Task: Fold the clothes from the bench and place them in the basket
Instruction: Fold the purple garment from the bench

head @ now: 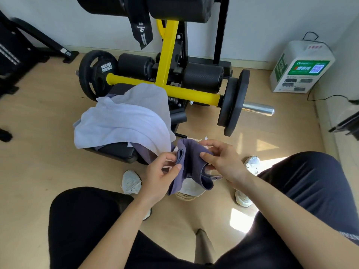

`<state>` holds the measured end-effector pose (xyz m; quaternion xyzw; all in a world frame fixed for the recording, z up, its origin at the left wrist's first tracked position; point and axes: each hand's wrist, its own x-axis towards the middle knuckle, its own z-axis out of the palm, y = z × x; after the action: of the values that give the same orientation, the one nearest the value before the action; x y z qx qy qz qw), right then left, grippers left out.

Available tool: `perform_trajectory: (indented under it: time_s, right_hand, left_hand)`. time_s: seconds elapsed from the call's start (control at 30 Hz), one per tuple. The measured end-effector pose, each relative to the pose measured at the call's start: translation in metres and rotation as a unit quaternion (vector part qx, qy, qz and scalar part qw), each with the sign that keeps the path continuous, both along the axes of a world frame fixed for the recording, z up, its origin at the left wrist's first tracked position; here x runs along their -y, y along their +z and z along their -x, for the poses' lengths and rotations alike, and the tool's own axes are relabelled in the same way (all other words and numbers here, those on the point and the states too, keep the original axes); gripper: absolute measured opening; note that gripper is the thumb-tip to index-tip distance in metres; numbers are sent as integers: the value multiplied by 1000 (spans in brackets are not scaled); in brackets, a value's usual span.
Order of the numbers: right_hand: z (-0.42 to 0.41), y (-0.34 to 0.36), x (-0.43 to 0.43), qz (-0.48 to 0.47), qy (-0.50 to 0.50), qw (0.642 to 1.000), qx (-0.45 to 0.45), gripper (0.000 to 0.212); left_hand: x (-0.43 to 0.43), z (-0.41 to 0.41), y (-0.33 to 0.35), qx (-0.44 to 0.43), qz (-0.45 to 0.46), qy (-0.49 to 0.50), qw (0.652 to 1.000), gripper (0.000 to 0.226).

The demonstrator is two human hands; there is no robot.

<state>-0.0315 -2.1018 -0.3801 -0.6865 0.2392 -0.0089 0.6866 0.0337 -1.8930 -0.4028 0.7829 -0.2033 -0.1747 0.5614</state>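
Open room: the pale wood floor [48,133] lies bare and wide to the left of the bench [116,150]. A narrower strip runs on the right, between the right weight plates [233,101] and the wall.
Edges that jut: a chrome bar end [258,108] sticks out past the right weight plates. The yellow frame [167,55] crosses just behind the bench.
Tight spot: the basket [184,197] stands on the floor between the person's white shoes [131,181], just off the near right corner of the bench.
Bench: black padding with a rounded near edge. A pale lavender garment [124,121] lies crumpled over most of its top and spills over the near right corner.
Hands: both grip cloth. The left hand [157,175] pinches a doubled-over edge between thumb and fingers. The right hand [221,160] curls its fingers over the opposite side.
Held piece: a dark purple garment [191,158], soft and limp, sags between the hands directly above the basket and hides most of the opening.
Basket look: woven straw rim with something pale inside.
Writing: "HAMMER STRENGTH" in white on the left weight plate [97,72].
Labels: a white box [299,66] by the right wall carries a green label with a QR code, its text too small to read.
Strap: a black strap [140,32] hangs from the machine, and I cannot read its white logo.
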Motion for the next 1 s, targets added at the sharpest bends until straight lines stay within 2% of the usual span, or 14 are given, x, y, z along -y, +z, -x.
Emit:
perform_trajectory:
  time_s: [0.13, 0.23, 0.33, 0.43, 0.53, 0.63, 0.8, 0.93, 1.0]
  right_hand:
    - [-1, -4, -13, -15, 15, 1000, 12, 32]
    - [0, -6, -16, -23, 29, 999, 11, 36]
    - [1, -3, -16, -82, 52, 995, 8, 46]
    - [4, -1, -18, -89, 88, 992, 24, 52]
    - [6, -3, -21, 2, 98, 994, 53, 45]
    - [4, -7, -22, 78, 98, 990, 71, 42]
    - [3, -11, -22, 217, 104, 967, 81, 49]
    - [0, -9, -13, 321, 117, 936, 82, 64]
    - [-3, -8, -2, 397, 139, 903, 82, 73]
  left_hand:
    - [7, 5, -5, 8, -3, -40, 999, 9]
    - [7, 7, -8, 12, -2, -45, 999, 11]
    - [5, 6, -5, -30, 12, -31, 999, 21]
    - [3, 5, 0, -69, 28, 5, 997, 46]
    - [4, 7, 1, -56, 21, 10, 998, 60]
    - [7, 9, 1, -25, 14, 16, 999, 55]
    - [8, 11, -1, -6, -2, 0, 1000, 43]
    - [5, 7, 0, -13, 18, -6, 1000, 23]
    - [2, 3, 0, -22, 22, -15, 999, 20]
